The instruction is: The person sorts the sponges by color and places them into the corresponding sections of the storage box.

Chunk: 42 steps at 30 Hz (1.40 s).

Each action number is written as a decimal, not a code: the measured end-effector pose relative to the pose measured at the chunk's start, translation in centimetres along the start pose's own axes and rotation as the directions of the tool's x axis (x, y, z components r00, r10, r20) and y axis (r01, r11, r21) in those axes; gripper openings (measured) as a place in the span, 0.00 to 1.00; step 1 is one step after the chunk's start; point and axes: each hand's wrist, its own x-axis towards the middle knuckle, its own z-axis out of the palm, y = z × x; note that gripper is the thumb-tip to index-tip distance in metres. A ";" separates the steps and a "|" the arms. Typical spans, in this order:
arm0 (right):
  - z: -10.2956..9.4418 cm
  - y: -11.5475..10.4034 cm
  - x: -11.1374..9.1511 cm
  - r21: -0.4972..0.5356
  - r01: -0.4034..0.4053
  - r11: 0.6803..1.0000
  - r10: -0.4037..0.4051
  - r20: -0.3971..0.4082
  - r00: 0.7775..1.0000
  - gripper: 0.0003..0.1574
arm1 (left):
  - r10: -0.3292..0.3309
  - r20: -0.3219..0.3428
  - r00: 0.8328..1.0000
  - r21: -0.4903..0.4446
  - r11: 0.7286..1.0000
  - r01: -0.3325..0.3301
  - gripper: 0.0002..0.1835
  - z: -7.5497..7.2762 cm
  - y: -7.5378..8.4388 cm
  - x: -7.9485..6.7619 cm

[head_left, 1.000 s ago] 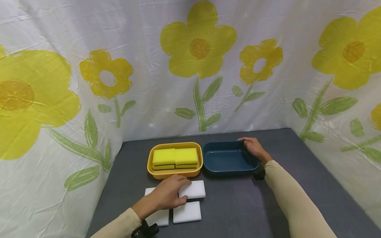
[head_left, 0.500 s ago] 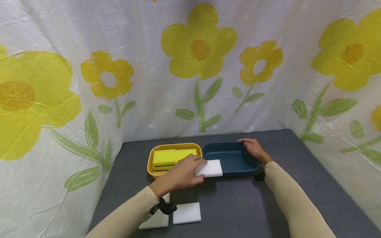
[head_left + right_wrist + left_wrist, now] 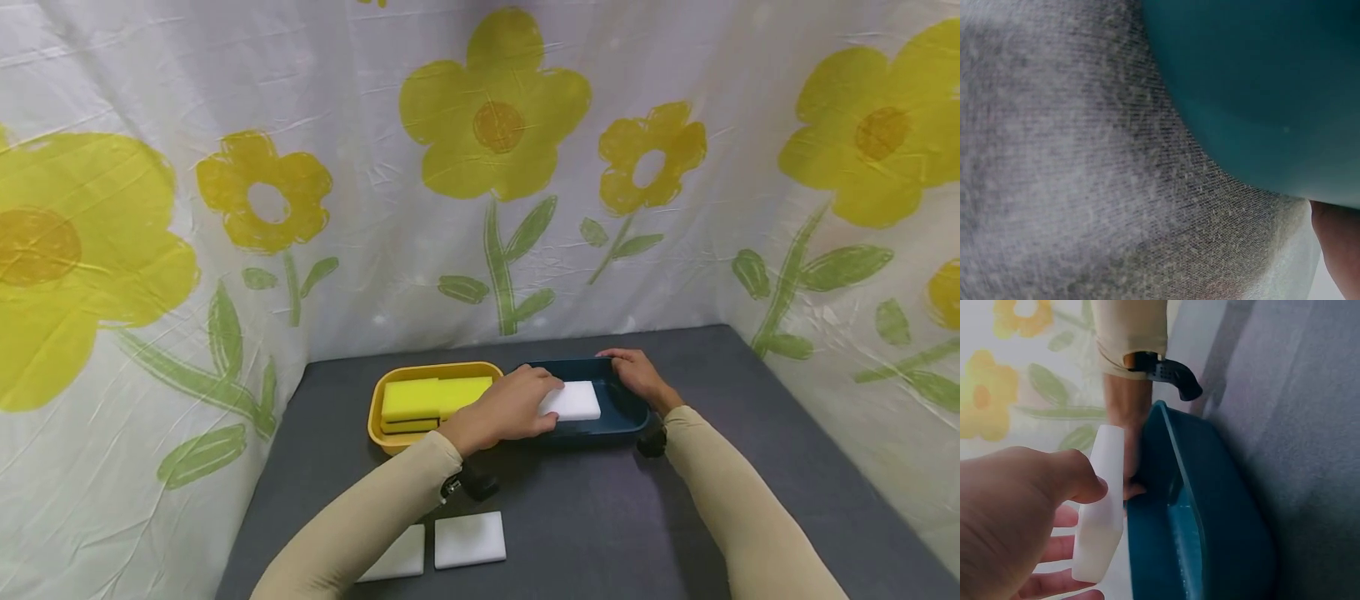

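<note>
My left hand (image 3: 513,404) pinches a white sponge (image 3: 573,401) over the dark blue tray (image 3: 628,407). In the left wrist view the thumb lies on one face of the white sponge (image 3: 1100,509) and the fingers behind the other, beside the blue tray's wall (image 3: 1229,506). At the tray's right end my right hand (image 3: 637,375) grips the rim. The right wrist view has mostly the blue tray's outer side (image 3: 1272,94), with a bit of the hand (image 3: 1338,244) at the lower right edge.
Left of the blue tray stands a yellow tray (image 3: 375,412) with several stacked yellow sponges (image 3: 411,398), partly behind my left hand. Two more white sponges lie on the dark tabletop: one in front (image 3: 470,540), another (image 3: 397,554) partly under my left forearm. A flowered curtain (image 3: 360,275) hangs behind.
My left hand has taken a white sponge from the tabletop and carried it up and right, over the blue tray. The right hand has stayed on the tray's rim.
</note>
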 end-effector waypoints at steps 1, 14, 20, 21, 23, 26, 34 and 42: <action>0.0 0.0 0.0 -0.002 -0.001 1.000 0.001 -0.002 1.000 0.31 | -0.001 0.010 1.000 0.004 1.000 0.001 0.29 0.1 0.1 0.6; 0.0 0.3 0.5 -0.057 0.021 0.998 -0.023 -0.035 0.999 0.31 | -0.038 0.073 0.997 -0.008 0.999 0.039 0.29 2.9 0.0 6.3; 0.1 0.4 0.6 -0.063 0.006 0.998 -0.008 -0.036 0.999 0.31 | -0.040 0.076 0.996 -0.023 0.999 0.042 0.29 5.0 -0.4 8.2; 0.1 0.3 0.6 -0.060 0.007 0.998 -0.009 -0.032 0.999 0.31 | -0.046 0.081 0.996 -0.023 0.999 0.048 0.29 5.2 -0.4 8.4; 0.1 0.3 0.6 -0.051 0.009 0.999 -0.011 -0.031 0.999 0.30 | -0.055 0.085 0.995 -0.023 0.998 0.057 0.28 5.5 -0.3 8.8; 0.1 0.3 0.6 -0.054 0.018 0.998 -0.020 -0.033 0.999 0.30 | -0.065 0.093 0.994 -0.015 0.998 0.067 0.28 5.6 0.1 9.1; 0.1 0.2 0.4 -0.046 0.021 0.999 -0.023 -0.040 0.999 0.31 | -0.068 0.098 0.993 -0.025 0.997 0.071 0.26 7.1 0.2 10.5; 0.0 0.2 0.2 -0.027 0.038 0.999 -0.039 -0.047 0.998 0.30 | -0.101 0.117 0.988 -0.081 0.990 0.111 0.27 12.2 -2.1 12.9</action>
